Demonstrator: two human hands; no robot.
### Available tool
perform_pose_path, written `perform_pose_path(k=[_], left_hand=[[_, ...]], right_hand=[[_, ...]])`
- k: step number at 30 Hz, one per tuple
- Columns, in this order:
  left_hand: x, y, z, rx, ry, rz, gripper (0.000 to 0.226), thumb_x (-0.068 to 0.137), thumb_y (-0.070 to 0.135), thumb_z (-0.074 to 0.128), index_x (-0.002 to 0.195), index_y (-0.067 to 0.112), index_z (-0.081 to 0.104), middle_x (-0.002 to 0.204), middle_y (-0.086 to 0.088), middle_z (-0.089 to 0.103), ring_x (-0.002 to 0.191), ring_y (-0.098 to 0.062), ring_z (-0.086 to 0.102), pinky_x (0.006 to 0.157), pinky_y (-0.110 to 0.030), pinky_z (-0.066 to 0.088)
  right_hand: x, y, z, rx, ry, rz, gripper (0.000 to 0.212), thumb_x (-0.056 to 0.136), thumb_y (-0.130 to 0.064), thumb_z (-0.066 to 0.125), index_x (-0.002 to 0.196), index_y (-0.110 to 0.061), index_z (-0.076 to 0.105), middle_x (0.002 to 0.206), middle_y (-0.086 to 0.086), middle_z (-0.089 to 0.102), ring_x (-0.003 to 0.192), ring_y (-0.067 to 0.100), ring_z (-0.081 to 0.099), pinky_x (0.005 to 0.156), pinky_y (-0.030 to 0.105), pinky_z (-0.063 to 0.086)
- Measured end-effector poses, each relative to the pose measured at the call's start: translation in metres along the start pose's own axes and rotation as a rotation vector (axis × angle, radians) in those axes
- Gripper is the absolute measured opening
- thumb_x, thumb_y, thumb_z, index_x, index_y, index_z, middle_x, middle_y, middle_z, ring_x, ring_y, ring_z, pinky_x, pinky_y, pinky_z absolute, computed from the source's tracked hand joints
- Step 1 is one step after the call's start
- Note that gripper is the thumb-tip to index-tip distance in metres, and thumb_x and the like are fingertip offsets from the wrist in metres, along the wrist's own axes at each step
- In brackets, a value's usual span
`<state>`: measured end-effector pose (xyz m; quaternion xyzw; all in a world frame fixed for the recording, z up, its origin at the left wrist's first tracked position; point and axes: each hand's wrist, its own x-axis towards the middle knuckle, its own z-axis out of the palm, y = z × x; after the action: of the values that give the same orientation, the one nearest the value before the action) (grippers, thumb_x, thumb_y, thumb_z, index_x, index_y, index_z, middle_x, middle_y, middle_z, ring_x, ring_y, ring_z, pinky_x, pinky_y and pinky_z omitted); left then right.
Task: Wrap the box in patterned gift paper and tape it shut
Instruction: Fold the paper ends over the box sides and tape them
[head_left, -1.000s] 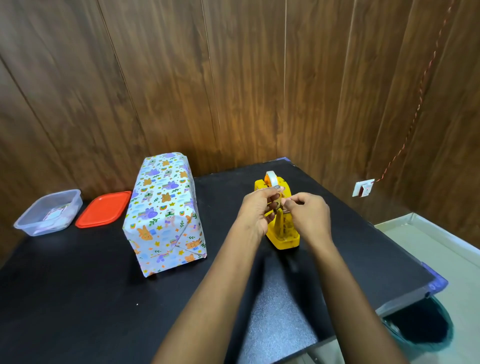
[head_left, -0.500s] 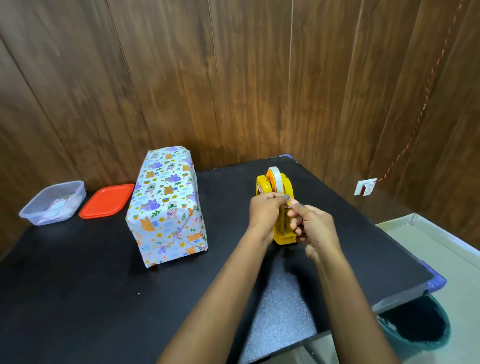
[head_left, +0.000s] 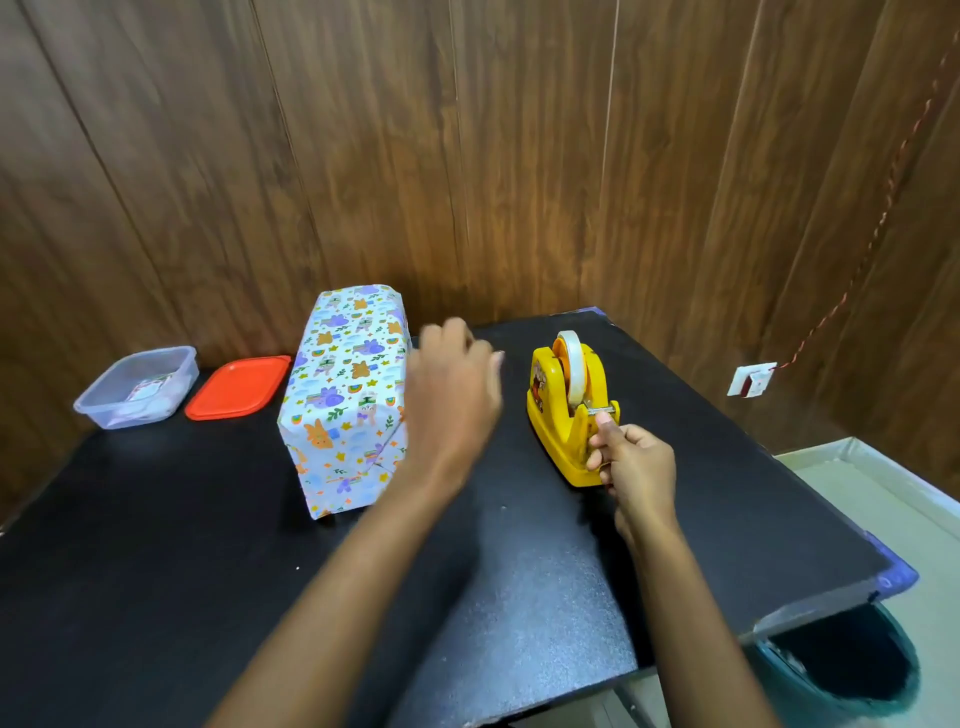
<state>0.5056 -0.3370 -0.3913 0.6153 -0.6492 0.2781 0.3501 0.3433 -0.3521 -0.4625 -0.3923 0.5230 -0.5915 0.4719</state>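
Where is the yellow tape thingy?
In the head view, the yellow tape dispenser sits on the table, right of the wrapped box, by the right hand.

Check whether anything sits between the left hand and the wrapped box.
Nothing visible does. The left hand hangs blurred in the air just right of the wrapped box, over bare table. The tape dispenser stands on the hand's other side, with the right hand holding its front.

One wrapped box, one tape dispenser, one tub, one lid.
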Motion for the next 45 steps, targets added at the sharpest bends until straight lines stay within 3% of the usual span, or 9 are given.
perform_pose_path(k=[2,5,9,15,19,24,36,39,45], left_hand=[[0.001,-0.038,-0.024,0.041,-0.009,0.069,0.038,0.085,0.035,0.043,0.084,0.008,0.070,0.094,-0.011,0.062,0.089,-0.034,0.058,0.068,-0.039,0.044],[-0.005,-0.101,-0.056,0.050,-0.383,0.015,0.047,0.090,0.041,0.055,0.126,0.012,0.058,0.138,-0.010,0.048,0.132,-0.029,0.036,0.103,-0.044,0.033],[-0.027,-0.163,-0.064,0.099,-0.696,-0.057,0.076,0.084,0.054,0.058,0.146,0.023,0.027,0.156,0.000,0.021,0.145,-0.018,0.013,0.115,-0.032,0.013],[-0.055,-0.169,-0.052,-0.228,-0.547,-0.169,0.066,0.086,0.028,0.066,0.143,0.033,0.034,0.154,0.010,0.020,0.128,-0.007,0.042,0.106,-0.025,0.028],[-0.055,-0.167,-0.047,-0.181,-0.511,-0.123,0.065,0.087,0.029,0.064,0.144,0.028,0.032,0.155,0.007,0.021,0.143,-0.008,0.015,0.111,-0.026,0.020],[-0.059,-0.166,-0.048,-0.143,-0.499,-0.157,0.063,0.089,0.033,0.060,0.145,0.032,0.030,0.155,0.011,0.018,0.139,-0.008,0.028,0.102,-0.033,0.039],[-0.058,-0.161,-0.050,-0.136,-0.488,-0.154,0.063,0.090,0.034,0.058,0.146,0.030,0.029,0.155,0.011,0.016,0.143,-0.006,0.015,0.101,-0.029,0.036],[-0.057,-0.159,-0.051,-0.123,-0.487,-0.143,0.062,0.090,0.035,0.058,0.146,0.029,0.030,0.156,0.010,0.017,0.143,-0.006,0.015,0.100,-0.027,0.037],[-0.057,-0.161,-0.052,-0.102,-0.483,-0.105,0.060,0.091,0.030,0.058,0.145,0.024,0.031,0.156,0.004,0.021,0.143,-0.009,0.016,0.102,-0.030,0.037]], right_hand=[[0.000,0.003,0.003,0.013,-0.004,-0.001,0.039,0.089,-0.035,0.061,0.059,-0.010,0.055,0.044,0.002,0.051,0.037,0.006,0.036,0.038,0.015,0.028],[0.000,0.004,0.009,0.068,-0.001,0.011,0.039,0.090,-0.033,0.061,0.059,-0.010,0.054,0.043,0.002,0.050,0.034,0.004,0.035,0.034,0.014,0.026],[-0.003,0.006,0.009,0.205,-0.031,0.084,0.035,0.089,-0.031,0.062,0.063,-0.010,0.054,0.039,-0.004,0.051,0.032,0.002,0.034,0.034,0.012,0.021],[-0.009,0.010,0.015,0.343,-0.010,0.134,0.032,0.090,-0.031,0.060,0.065,-0.013,0.054,0.041,-0.005,0.055,0.035,0.002,0.040,0.040,0.015,0.026],[-0.011,0.011,0.021,0.407,0.077,0.099,0.032,0.091,-0.028,0.060,0.064,-0.012,0.052,0.040,-0.005,0.055,0.033,0.001,0.042,0.035,0.012,0.029],[-0.013,0.012,0.031,0.462,0.117,0.124,0.033,0.092,-0.030,0.058,0.065,-0.013,0.052,0.040,-0.005,0.055,0.033,0.001,0.044,0.038,0.012,0.037],[-0.022,0.013,0.028,0.785,0.092,0.400,0.030,0.098,-0.016,0.048,0.069,-0.007,0.048,0.033,-0.004,0.048,0.026,0.001,0.040,0.038,0.015,0.047],[-0.038,0.015,0.031,0.740,-0.029,0.342,0.026,0.097,-0.019,0.047,0.074,-0.009,0.050,0.039,-0.005,0.051,0.031,0.001,0.043,0.038,0.013,0.044],[-0.097,0.013,0.100,0.311,-0.576,0.233,0.018,0.094,-0.013,0.050,0.079,-0.008,0.058,0.054,0.003,0.058,0.036,0.008,0.041,0.038,0.016,0.034]])
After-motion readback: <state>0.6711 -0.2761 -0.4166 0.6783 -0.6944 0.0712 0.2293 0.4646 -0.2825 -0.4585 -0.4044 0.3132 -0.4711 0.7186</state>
